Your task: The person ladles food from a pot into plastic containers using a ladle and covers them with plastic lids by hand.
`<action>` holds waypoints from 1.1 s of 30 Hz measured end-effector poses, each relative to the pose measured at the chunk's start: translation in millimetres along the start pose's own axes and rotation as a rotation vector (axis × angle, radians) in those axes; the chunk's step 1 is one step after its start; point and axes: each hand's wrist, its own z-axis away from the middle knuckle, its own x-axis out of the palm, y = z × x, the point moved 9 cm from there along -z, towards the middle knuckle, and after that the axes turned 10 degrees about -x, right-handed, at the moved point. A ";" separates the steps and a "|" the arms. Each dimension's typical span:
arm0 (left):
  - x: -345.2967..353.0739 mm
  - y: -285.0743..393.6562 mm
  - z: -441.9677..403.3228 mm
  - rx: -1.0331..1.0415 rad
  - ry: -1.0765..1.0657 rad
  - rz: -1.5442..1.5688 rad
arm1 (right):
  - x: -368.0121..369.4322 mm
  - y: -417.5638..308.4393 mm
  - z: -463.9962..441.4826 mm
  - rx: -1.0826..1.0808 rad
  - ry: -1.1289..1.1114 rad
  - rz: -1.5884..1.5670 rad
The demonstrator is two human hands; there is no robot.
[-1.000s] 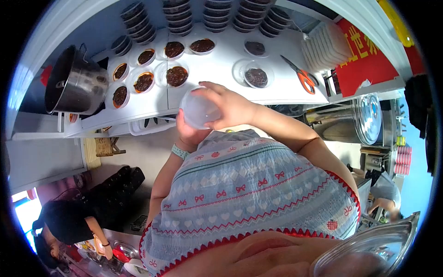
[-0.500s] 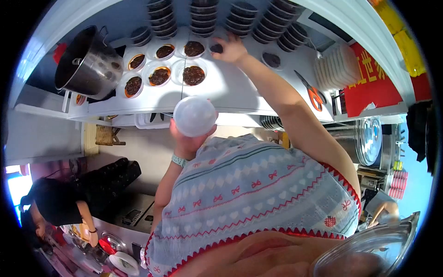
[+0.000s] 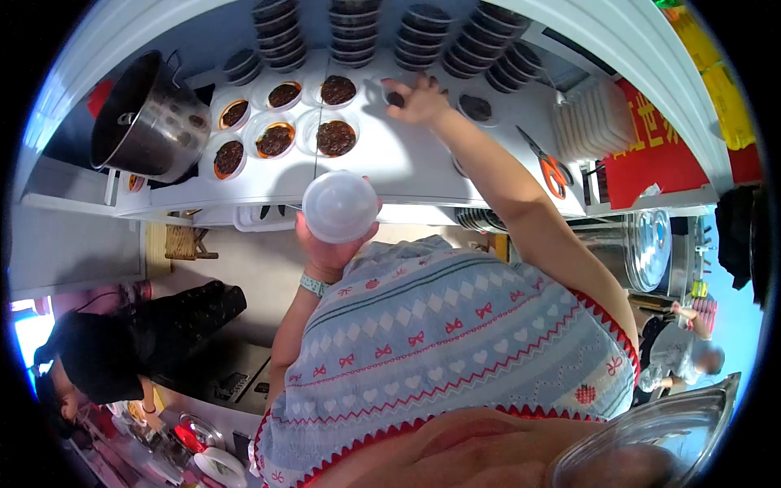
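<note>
My left hand is wrapped round the underside of a translucent white round container, held near the front edge of the white table. Stretched across the table, my right hand has its thumb and fingers round a small bowl of dark food, mostly hidden beneath them. Left of that hand stand several clear bowls of dark red-brown food, among them one at the back and one nearer. Another dark-filled bowl is just right of my right hand. Part of one more shows beside my forearm.
Stacks of dark-filled containers line the back. A steel pot stands left; orange-handled scissors and stacked white trays lie right. One person is at lower left, another at lower right.
My right hand has left the translucent container, reached across the table and taken the dark-filled bowl, shifting it slightly right and nearer. My left hand still holds the container.
</note>
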 end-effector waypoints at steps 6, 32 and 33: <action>-2.5 -2.5 -6.7 -0.018 0.015 -0.005 | -0.7 -5.7 12.4 0.060 0.031 0.070; -25.4 21.4 16.3 0.183 0.113 -0.266 | -34.2 -204.5 153.7 -0.879 0.029 -0.625; -25.1 23.4 17.9 0.170 0.060 -0.215 | -30.6 -203.9 146.9 -0.879 0.028 -0.625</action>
